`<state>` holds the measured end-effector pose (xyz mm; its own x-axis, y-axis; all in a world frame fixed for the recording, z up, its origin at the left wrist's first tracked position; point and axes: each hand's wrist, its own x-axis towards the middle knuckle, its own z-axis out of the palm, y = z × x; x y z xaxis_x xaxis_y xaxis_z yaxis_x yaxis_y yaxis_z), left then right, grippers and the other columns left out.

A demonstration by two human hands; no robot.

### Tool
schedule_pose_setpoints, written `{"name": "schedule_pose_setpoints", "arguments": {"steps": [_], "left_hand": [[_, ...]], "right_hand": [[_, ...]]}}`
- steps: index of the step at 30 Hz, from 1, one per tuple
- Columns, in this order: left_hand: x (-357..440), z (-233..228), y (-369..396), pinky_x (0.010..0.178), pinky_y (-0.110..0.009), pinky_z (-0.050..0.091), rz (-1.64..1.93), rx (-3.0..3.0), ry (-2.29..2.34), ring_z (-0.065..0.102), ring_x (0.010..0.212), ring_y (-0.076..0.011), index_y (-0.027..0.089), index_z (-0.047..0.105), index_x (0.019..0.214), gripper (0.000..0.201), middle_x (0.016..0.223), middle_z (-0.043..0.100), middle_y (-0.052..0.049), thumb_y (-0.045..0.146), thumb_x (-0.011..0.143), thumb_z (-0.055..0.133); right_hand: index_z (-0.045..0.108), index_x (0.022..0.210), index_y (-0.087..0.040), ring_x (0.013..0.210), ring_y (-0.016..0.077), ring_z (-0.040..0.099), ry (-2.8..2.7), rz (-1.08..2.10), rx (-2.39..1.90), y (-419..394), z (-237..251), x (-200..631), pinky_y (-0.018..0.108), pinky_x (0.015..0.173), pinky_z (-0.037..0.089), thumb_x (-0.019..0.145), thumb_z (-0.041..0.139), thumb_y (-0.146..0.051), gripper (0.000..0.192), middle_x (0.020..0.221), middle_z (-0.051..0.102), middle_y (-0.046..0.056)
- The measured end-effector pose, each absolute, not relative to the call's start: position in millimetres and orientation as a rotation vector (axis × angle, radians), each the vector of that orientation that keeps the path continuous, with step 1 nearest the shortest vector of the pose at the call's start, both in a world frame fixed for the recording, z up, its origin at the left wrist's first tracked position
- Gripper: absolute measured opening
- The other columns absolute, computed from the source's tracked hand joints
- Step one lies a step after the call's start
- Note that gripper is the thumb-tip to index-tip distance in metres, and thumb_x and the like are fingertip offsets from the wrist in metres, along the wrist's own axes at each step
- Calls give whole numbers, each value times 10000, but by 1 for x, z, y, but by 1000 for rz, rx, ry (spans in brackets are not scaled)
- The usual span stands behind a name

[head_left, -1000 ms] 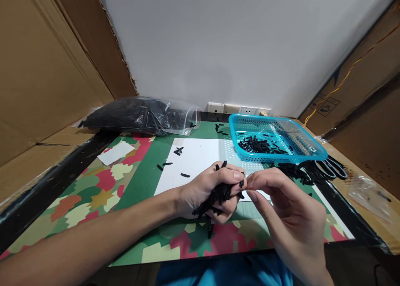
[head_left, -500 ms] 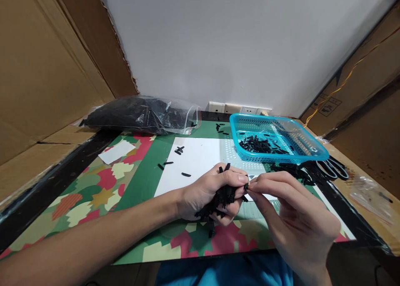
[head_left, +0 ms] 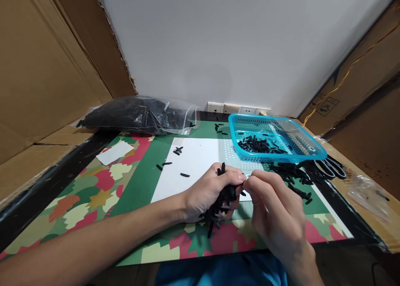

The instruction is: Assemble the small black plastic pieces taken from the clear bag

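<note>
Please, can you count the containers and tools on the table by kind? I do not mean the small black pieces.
Blue basket: 1
Clear bag of black pieces: 1
Scissors: 1
White sheet: 1
Small white paper: 1
Total: 5

Cardboard-walled work nook against a pale wall

A plain grey-white wall point(head_left: 237, 48) backs the table point(head_left: 34, 194); brown cardboard panels point(head_left: 46, 61) flank both sides, wall sockets point(head_left: 233, 109) sit at its base.

Single head-worn view, looking forward and down, close over table point(head_left: 146, 175)
</note>
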<state>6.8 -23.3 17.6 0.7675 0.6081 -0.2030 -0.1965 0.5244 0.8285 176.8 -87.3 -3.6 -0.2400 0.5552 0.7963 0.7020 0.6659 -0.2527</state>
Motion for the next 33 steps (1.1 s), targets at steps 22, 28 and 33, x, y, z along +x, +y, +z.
{"name": "schedule_pose_setpoints", "arguments": {"steps": [22, 28, 33], "left_hand": [[-1, 26, -8, 325, -108, 288, 543, 817, 493, 244, 352, -37, 188, 529, 699, 300, 449, 397, 80, 358, 919, 642], [-4, 22, -13, 301, -117, 240, 355, 739, 317, 188, 316, -44, 201, 526, 710, 272, 425, 340, 94, 361, 923, 581], [-4, 23, -15, 315, -128, 240, 300, 737, 263, 121, 342, -37, 199, 523, 703, 270, 435, 280, 113, 353, 915, 591]], "right_hand": [[552, 1028, -240, 927, 185, 554, -1591, 629, -904, -93, -4, 170, 343, 798, 449, 1106, 476, -128, 156, 982, 528, 26], [583, 1037, -237, 930, 186, 558, -1566, 632, -880, -94, -1, 171, 352, 805, 456, 1097, 510, -123, 147, 982, 547, 29], [585, 1043, -236, 922, 176, 558, -1595, 655, -862, -95, 0, 170, 341, 797, 467, 1103, 487, -111, 170, 986, 550, 26]]}}
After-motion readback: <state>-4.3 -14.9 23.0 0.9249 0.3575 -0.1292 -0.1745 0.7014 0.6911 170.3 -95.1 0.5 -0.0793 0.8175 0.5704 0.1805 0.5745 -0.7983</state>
